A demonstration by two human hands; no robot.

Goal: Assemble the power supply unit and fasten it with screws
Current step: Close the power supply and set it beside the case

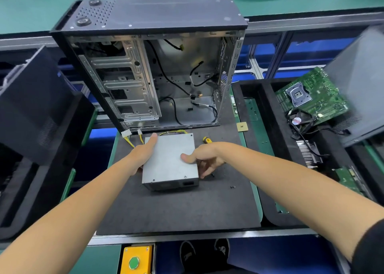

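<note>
So the power supply unit (170, 159) is sitting flat on the black mat (176, 207), around the middle of the table and toward its far edge, just in front of the open computer case (149, 65). Its yellow cable bundle (135, 137) trails off the far-left corner toward the case opening.

I've got both hands on it. My left hand (143, 151) is clamped along the left side, thumb lying on top. My right hand (202, 157) is clamped on the right edge, thumb on the lid and fingers curled down the side. So neither grip is apart.

My guess: the step is lifting it into the case. To do it well, I'd keep the box level, feed the cables in first so they don't get pinched, and mind the loose black wires already hanging inside.

A yellow-handled screwdriver (207, 139) lies just beyond my right wrist, and a few small screws (233, 187) sit toward the mat's right edge. Further right there's a green motherboard (311, 97) with a fan (299, 121) beside it.
</note>
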